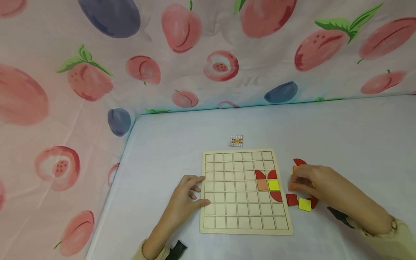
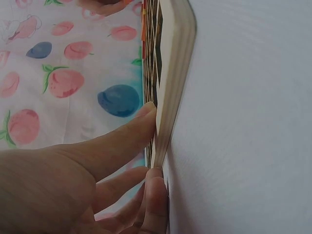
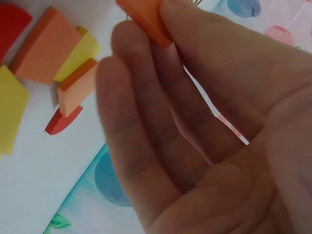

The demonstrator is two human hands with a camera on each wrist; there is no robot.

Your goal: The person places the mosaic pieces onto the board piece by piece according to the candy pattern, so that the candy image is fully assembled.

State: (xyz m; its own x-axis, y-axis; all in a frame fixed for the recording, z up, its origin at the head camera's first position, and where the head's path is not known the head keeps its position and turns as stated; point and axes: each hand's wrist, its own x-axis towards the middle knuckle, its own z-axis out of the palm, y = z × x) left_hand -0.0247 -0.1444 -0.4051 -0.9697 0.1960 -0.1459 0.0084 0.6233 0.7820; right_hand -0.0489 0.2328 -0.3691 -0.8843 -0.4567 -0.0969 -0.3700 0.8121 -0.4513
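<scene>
A pale wooden grid board (image 1: 232, 213) lies on the table. My left hand (image 1: 182, 200) steadies its left edge, thumb tip on the rim and fingertips against the side, as the left wrist view (image 2: 122, 151) shows. Five spots near the right side hold pieces, among them a yellow square (image 1: 274, 185), an orange square (image 1: 262, 185) and red quarter-circles (image 1: 276, 196). Right of the board, my right hand (image 1: 312, 180) pinches an orange tile (image 3: 148, 17) between thumb and fingers, above loose pieces. Its remaining fingers hang gently bent.
Loose tiles lie beside the board's right edge: a red piece (image 1: 291, 199), a yellow square (image 1: 304, 204) and, in the right wrist view, orange tiles (image 3: 46, 48). A small printed pattern card (image 1: 236, 141) lies behind the board. Fruit-print cloth (image 1: 182, 68) hangs around the table.
</scene>
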